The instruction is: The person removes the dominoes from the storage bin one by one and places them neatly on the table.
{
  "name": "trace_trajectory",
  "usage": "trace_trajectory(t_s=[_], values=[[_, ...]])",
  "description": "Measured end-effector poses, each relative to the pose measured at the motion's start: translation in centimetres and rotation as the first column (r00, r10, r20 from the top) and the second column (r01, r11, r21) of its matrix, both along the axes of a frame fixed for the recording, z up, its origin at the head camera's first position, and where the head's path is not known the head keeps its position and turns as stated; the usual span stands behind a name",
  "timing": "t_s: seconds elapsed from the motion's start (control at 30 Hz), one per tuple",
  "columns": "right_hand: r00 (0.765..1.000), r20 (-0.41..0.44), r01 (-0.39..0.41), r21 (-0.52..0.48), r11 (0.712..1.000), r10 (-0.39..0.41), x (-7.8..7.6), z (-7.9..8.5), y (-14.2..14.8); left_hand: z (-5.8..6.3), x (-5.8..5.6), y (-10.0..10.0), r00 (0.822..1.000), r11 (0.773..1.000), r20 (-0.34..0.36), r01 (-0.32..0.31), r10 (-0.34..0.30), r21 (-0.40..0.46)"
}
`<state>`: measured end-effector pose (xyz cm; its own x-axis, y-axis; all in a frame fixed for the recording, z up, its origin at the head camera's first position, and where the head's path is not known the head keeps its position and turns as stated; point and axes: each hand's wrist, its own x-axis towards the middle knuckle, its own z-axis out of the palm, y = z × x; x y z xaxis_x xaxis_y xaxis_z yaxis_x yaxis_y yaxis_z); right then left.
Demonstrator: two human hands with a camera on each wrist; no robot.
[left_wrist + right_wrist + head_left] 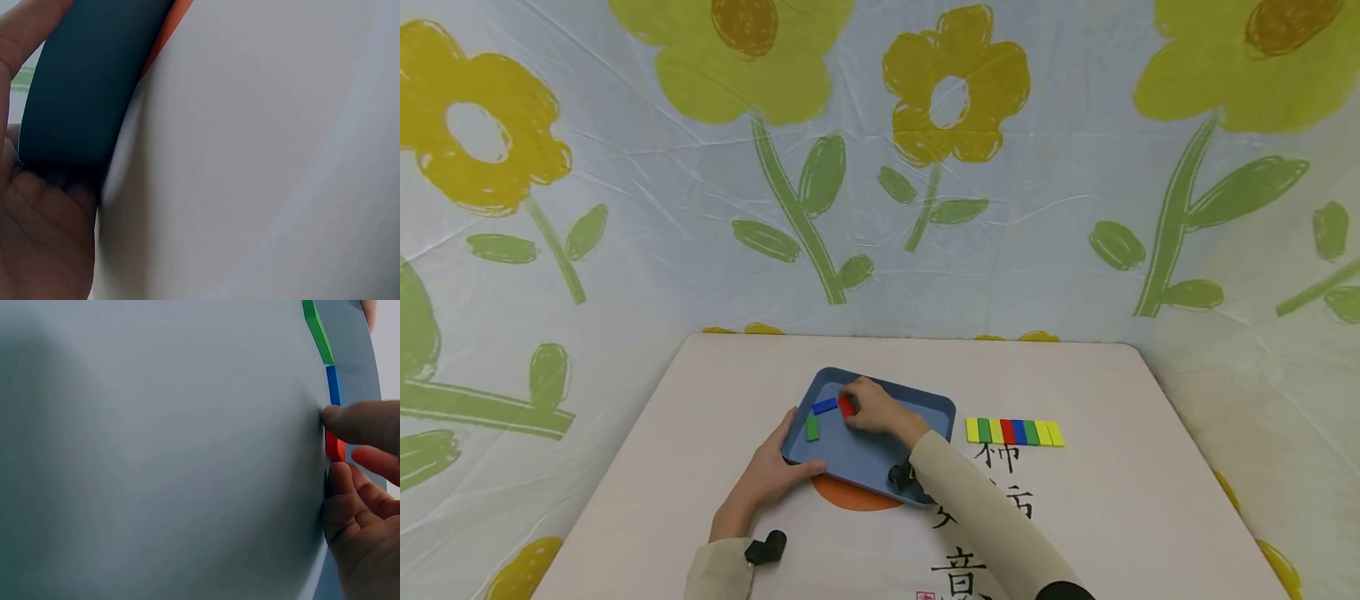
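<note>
A blue-grey tray (868,457) lies at a slant on the table. My left hand (767,471) grips its left end; in the left wrist view the fingers curl under the dark tray wall (81,94). Over the tray, my right hand (880,410) pinches a small red tile (847,407) between thumb and fingers. Beside that tile, on the tray floor, are a blue tile (824,405) and, nearer the left end, a green tile (812,428). The right wrist view has the red tile (334,447) partly hidden by the thumb, close to the blue tile (334,385).
Right of the tray, several yellow, green, red and blue tiles (1015,432) form a row on the white table (1150,500). An orange round print (853,496) shows under the tray's near edge. Black written characters (961,572) run down the tabletop, partly behind the right sleeve.
</note>
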<state>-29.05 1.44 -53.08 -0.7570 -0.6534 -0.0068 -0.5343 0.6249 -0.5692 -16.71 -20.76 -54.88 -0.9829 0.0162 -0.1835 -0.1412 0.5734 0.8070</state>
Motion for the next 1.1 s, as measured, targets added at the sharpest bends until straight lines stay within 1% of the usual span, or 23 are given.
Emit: trace_trajectory(t_s=[0.17, 0.37, 0.6, 0.77, 0.9, 1.1], values=[[1.000, -0.004, -0.004, 0.016, 1.000, 0.004, -0.1, -0.1, 0.3, 0.0, 0.0, 0.1, 1.000, 1.000, 0.000, 0.006, -0.006, 0.004], [1.000, 0.019, -0.001, 0.021, 1.000, 0.001, 0.2, 0.2, 0.7, -0.2, 0.0, 0.2, 1.000, 1.000, 0.002, 0.009, -0.009, -0.011], [1.000, 0.008, -0.007, -0.005, 1.000, 0.007, 0.3, 0.7, 1.8, -0.1, 0.0, 0.1, 1.000, 1.000, 0.011, 0.012, -0.011, -0.009], [0.999, 0.044, 0.006, -0.046, 0.999, -0.004, 0.4, 1.7, 2.8, -0.1, -0.1, 0.0, 1.000, 1.000, 0.008, 0.016, -0.016, -0.008], [0.998, 0.067, 0.016, -0.080, 0.997, -0.010, 0.8, 2.8, 3.8, -0.2, -0.2, 0.0, 1.000, 1.000, 0.023, 0.018, -0.018, -0.019], [0.997, 0.073, 0.047, -0.096, 0.994, -0.040, 1.1, 4.1, 5.5, -0.2, -0.1, -0.1, 1.000, 1.000, 0.024, 0.017, -0.016, -0.024]])
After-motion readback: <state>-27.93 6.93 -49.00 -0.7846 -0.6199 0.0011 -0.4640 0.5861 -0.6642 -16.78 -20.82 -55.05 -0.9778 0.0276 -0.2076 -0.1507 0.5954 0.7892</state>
